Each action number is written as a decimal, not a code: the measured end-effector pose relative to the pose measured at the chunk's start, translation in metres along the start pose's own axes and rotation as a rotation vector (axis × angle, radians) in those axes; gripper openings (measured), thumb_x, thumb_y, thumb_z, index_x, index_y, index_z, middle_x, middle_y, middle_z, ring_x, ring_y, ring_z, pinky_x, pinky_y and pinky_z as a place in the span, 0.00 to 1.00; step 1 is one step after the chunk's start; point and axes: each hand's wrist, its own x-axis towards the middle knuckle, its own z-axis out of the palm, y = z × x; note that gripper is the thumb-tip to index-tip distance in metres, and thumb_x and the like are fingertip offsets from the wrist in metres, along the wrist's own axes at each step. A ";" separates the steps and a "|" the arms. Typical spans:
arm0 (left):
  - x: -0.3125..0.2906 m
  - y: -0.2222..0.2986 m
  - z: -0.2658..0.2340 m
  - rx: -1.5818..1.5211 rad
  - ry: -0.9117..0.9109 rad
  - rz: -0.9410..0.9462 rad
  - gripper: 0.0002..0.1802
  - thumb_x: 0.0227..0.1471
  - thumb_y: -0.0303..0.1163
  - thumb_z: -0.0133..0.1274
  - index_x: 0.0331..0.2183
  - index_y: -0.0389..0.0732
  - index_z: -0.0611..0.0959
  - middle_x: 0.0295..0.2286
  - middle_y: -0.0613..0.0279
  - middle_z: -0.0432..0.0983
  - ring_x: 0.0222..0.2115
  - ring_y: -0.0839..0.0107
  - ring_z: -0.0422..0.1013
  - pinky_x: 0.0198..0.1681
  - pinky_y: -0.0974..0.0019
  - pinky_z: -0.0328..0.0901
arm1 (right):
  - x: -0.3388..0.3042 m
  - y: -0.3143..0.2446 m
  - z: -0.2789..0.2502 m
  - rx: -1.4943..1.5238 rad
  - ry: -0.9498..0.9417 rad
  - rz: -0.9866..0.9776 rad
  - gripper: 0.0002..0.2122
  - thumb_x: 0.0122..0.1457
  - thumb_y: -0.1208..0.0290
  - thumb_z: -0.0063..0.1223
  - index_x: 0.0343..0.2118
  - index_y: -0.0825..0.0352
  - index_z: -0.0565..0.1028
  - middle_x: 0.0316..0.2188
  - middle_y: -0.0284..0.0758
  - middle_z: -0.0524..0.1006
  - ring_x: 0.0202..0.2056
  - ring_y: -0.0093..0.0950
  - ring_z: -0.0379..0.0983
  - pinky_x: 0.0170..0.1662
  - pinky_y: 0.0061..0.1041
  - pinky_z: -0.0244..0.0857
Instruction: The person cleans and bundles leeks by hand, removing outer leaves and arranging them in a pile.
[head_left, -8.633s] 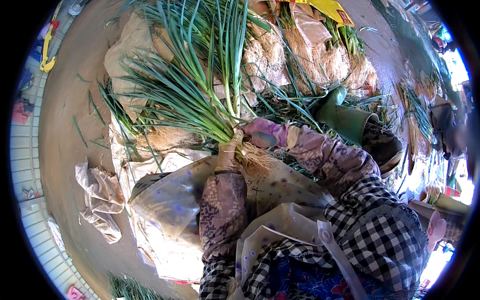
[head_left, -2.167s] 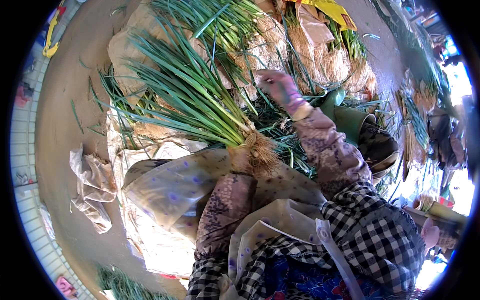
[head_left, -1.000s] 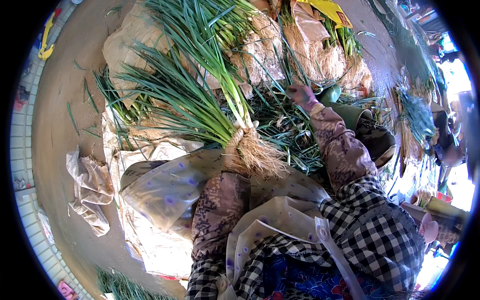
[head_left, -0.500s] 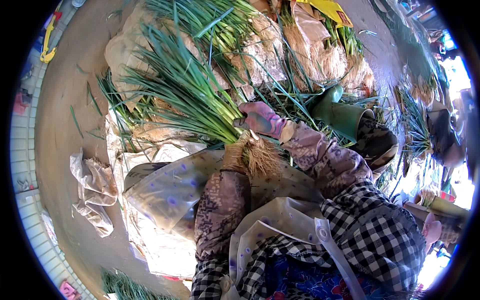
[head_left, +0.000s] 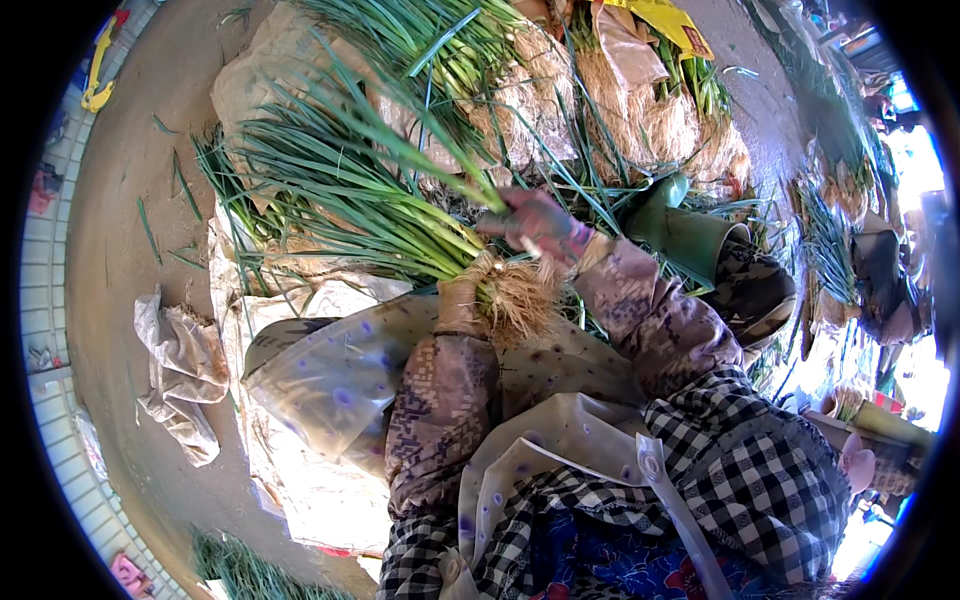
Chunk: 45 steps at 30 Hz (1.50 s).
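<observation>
Shifted left since a second ago, our right hand [head_left: 545, 228] grips blurred stalks [head_left: 455, 172] just above frame centre. Our left hand [head_left: 462, 298], at centre, clamps the onion bunch [head_left: 412, 232] near its roots [head_left: 520, 300].

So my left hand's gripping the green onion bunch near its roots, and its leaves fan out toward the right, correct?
Not quite: the leaves fan out toward the upper left in the head view, not the right. Your left hand does grip the green onion bunch near its roots.

onion bunch [head_left: 432, 246]: green leaves [head_left: 345, 190], tan roots [head_left: 522, 297] | boot [head_left: 690, 236]: green | sleeves [head_left: 442, 415]: brown camouflage | shirt [head_left: 765, 450]: black-and-white check | apron [head_left: 335, 375]: purple-dotted
</observation>
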 end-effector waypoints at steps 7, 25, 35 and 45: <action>-0.005 -0.003 0.003 0.038 -0.097 -0.102 0.09 0.37 0.25 0.58 0.25 0.31 0.78 0.20 0.61 0.73 0.16 0.72 0.68 0.18 0.72 0.65 | 0.013 0.076 0.003 -0.241 0.290 -0.532 0.06 0.49 0.74 0.50 0.30 0.70 0.71 0.23 0.33 0.72 0.24 0.26 0.69 0.28 0.23 0.64; 0.006 0.030 -0.005 -0.404 -0.362 -0.134 0.10 0.43 0.34 0.55 0.25 0.38 0.73 0.19 0.59 0.70 0.17 0.65 0.70 0.18 0.63 0.69 | -0.070 -0.039 -0.046 0.199 0.201 -0.009 0.07 0.47 0.74 0.56 0.26 0.72 0.72 0.15 0.31 0.69 0.13 0.16 0.59 0.14 0.17 0.49; 0.022 -0.003 -0.008 -0.031 -0.261 -0.022 0.15 0.45 0.34 0.55 0.35 0.37 0.74 0.25 0.59 0.73 0.23 0.68 0.72 0.23 0.67 0.69 | -0.012 0.031 -0.036 0.383 -0.187 -0.090 0.18 0.45 0.65 0.55 0.37 0.70 0.69 0.32 0.42 0.71 0.34 0.32 0.70 0.35 0.31 0.67; -0.018 0.038 0.000 -0.494 -0.591 -0.105 0.14 0.48 0.39 0.49 0.35 0.41 0.72 0.18 0.70 0.63 0.14 0.78 0.56 0.08 0.77 0.49 | 0.044 0.077 -0.055 0.790 0.545 -0.109 0.12 0.52 0.72 0.43 0.35 0.77 0.69 0.31 0.40 0.71 0.30 0.29 0.66 0.34 0.28 0.63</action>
